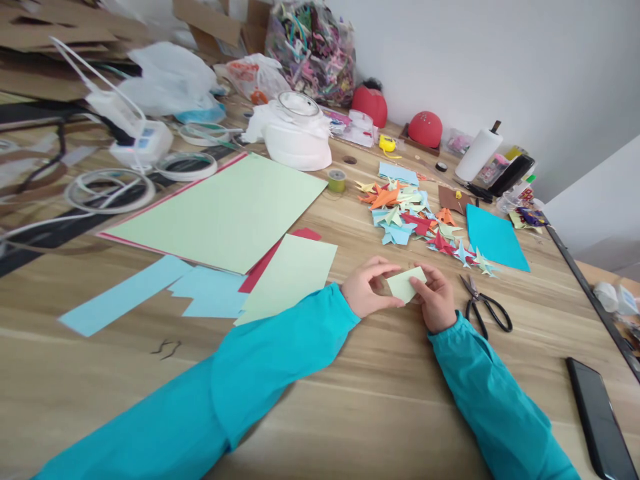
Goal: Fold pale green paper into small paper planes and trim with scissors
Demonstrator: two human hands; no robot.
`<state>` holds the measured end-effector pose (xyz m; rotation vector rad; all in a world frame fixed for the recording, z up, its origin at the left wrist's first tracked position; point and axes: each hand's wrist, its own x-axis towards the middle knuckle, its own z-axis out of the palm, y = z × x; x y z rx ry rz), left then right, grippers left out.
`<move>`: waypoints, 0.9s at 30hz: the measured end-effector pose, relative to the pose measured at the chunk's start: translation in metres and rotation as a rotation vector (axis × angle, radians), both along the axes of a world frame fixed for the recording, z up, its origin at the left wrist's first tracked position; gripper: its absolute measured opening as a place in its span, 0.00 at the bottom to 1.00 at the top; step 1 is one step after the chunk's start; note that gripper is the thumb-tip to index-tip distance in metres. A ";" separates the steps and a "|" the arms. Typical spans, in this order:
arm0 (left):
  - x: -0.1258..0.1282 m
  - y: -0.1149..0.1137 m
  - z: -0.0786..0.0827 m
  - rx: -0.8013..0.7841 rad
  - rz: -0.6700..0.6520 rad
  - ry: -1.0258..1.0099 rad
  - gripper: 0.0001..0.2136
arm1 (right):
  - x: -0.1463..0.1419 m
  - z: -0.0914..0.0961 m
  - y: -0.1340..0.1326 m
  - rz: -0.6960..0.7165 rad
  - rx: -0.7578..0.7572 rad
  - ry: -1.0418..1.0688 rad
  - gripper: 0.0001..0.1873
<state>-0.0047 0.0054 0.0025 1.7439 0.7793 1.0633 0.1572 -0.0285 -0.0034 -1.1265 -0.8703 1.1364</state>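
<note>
A small pale green piece of paper, which looks folded, is held between both hands over the wooden table. My left hand pinches its left end between thumb and fingers. At its right end, my right hand grips it with the thumb laid on the front face. Just right of my right hand lie black-handled scissors. Beyond the hands is a heap of folded paper cranes in orange, red, blue and green. Left of my left hand lies a larger pale green sheet.
Large green sheets and blue paper strips lie on the left. A turquoise sheet is behind the scissors. A black phone lies near the right edge. Cable coils, a power strip and bags stand at the back left.
</note>
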 end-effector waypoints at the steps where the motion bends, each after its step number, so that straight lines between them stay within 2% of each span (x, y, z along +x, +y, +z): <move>1: 0.000 -0.002 -0.001 0.087 0.008 0.035 0.30 | 0.000 0.000 0.000 0.010 0.008 -0.020 0.20; 5: 0.003 -0.006 -0.012 0.424 0.012 0.113 0.32 | -0.001 0.001 -0.001 0.078 0.030 -0.079 0.19; 9: 0.005 -0.007 -0.017 0.550 0.020 0.165 0.26 | -0.003 0.003 -0.002 0.100 0.052 -0.109 0.19; 17: 0.003 -0.008 -0.004 0.359 0.065 0.090 0.22 | 0.001 -0.001 -0.004 0.131 0.059 -0.060 0.20; 23: 0.001 -0.003 -0.004 0.246 0.064 0.016 0.18 | 0.002 -0.002 -0.004 0.149 0.085 -0.067 0.22; 27: 0.001 -0.002 -0.006 0.230 0.039 -0.008 0.19 | 0.001 -0.001 -0.003 0.154 0.103 -0.135 0.22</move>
